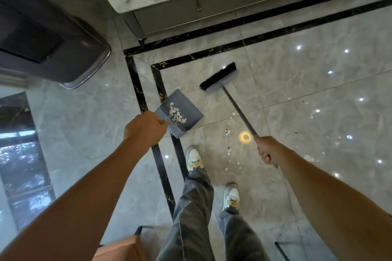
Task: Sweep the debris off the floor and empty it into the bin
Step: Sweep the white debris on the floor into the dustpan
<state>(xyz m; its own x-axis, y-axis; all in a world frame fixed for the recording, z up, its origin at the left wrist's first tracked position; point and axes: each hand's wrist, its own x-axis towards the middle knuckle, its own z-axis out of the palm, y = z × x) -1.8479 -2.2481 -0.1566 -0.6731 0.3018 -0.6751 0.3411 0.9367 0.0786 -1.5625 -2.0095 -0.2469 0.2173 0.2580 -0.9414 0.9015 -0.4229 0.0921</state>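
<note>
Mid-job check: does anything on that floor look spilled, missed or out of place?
Yes: white scraps lie strewn on the floor beside the broom handle and further right, unswept. The dustpan, gripped by the left hand, holds its pile; none seems to be spilling.

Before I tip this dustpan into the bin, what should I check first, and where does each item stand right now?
1. Left hand grips the dustpan by its handle: ok.
2. White scraps sit deep in the pan, away from its front lip: ok.
3. Right hand grips the broom, with its brush end apart from the pan: ok.
4. Floor swept clean: not ok. Loose scraps lie beside the broom handle and further right.
5. Bin in view, ahead and to the left: ok.
6. Bin lid open to take the load: cannot tell.
</note>
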